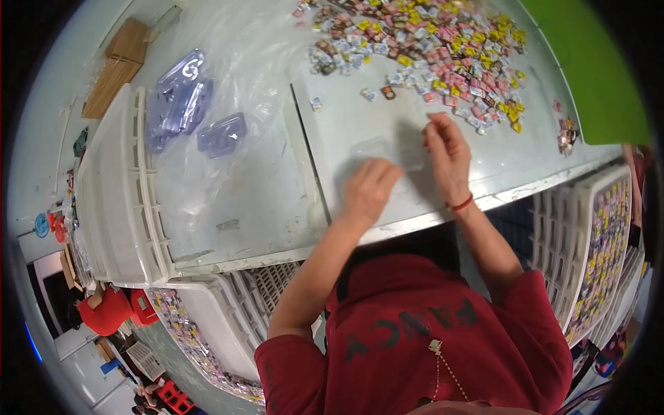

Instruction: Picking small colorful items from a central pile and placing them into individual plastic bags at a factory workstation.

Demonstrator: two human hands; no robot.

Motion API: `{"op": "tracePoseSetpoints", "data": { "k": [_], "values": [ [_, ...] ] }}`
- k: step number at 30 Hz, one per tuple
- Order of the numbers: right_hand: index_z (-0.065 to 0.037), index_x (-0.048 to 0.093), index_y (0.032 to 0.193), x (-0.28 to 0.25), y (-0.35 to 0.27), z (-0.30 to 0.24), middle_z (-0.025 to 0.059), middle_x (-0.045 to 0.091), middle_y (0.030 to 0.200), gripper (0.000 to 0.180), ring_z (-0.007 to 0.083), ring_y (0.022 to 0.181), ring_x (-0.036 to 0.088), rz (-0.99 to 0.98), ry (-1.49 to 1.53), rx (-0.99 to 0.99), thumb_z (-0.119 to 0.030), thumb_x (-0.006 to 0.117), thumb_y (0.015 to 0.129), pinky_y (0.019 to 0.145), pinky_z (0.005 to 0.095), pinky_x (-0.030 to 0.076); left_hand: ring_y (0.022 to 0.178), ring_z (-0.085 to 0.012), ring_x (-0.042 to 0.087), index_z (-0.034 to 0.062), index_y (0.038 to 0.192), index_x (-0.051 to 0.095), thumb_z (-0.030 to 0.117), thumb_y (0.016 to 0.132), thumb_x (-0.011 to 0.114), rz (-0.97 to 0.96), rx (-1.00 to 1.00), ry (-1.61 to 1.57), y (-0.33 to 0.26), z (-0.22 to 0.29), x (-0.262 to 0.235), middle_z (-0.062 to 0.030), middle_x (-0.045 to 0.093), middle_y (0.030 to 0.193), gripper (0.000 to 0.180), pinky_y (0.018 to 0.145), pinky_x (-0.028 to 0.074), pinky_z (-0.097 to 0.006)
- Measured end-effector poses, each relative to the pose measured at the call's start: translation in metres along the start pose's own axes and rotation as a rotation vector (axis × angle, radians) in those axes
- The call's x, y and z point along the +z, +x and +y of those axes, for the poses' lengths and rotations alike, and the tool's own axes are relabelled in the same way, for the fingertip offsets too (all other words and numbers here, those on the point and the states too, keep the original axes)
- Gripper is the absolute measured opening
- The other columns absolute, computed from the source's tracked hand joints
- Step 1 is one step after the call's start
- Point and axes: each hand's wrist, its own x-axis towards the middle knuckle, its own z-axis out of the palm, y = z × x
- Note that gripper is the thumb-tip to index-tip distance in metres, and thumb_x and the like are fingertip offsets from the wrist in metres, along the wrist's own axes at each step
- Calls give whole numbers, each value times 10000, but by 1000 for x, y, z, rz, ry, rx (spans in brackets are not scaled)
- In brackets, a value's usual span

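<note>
Left hand (369,188) presses the clear plastic tray (387,153) to the counter (263,187), right hand (446,153) fingers pinched on its edge; slick, it could slide into the small packets (443,55).

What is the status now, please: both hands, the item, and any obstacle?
Left hand and right hand both resting on a clear plastic tray on the grey table. Grip unclear. Pile of small colourful packets beyond, not blocking.
</note>
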Motion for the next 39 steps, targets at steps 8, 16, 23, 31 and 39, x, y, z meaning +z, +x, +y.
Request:
{"op": "tracePoseSetpoints", "data": {
  "k": [8, 16, 23, 31, 39],
  "values": [
    [-10, 598, 1150, -36, 2, 2, 5, 624, 942, 219, 63, 863, 563, -87, -324, 68, -62, 570, 940, 775, 197, 459, 825, -276, 590, 12, 913, 634, 63, 661, 755, -123, 22, -113, -1, 17, 12, -90, 604, 941, 284, 706, 495, -366],
    [-2, 607, 1125, -21, -17, 6, 10, 627, 904, 205, 61, 821, 564, -147, -395, 42, -61, 585, 930, 735, 202, 464, 813, -275, 575, 48, 914, 631, 51, 716, 719, -69, 2, 44, -17, -1, 0, -81, 601, 890, 217, 696, 470, -368],
    [-21, 621, 1048, -29, -17, 24, 151, 643, 926, 215, 300, 825, 644, 89, -661, -318, -88, 615, 844, 727, 351, 519, 818, -292, 581, 45, 962, 641, 37, 783, 550, -257, 16, 77, 0, 1, 9, -110, 600, 868, 201, 701, 483, -380],
    [-25, 489, 1223, -6, -42, -8, 179, 577, 1052, 381, 327, 938, 606, 9, -416, -130, -155, 574, 875, 823, 384, 490, 726, -201, 630, -29, 915, 625, 52, 922, 547, -234, -573, -509, 31, -12, -11, -111, 623, 824, 113, 661, 534, -308],
    [28, 397, 1312, 11, -55, -29, 266, 608, 1063, 573, 393, 1001, 594, -84, -382, -13, -424, 448, 962, 841, 416, 466, 781, -139, 597, -63, 900, 590, -28, 905, 561, -126, -658, -977, 33, 19, 6, -80, 619, 857, 45, 715, 518, -258]
  ]
}}
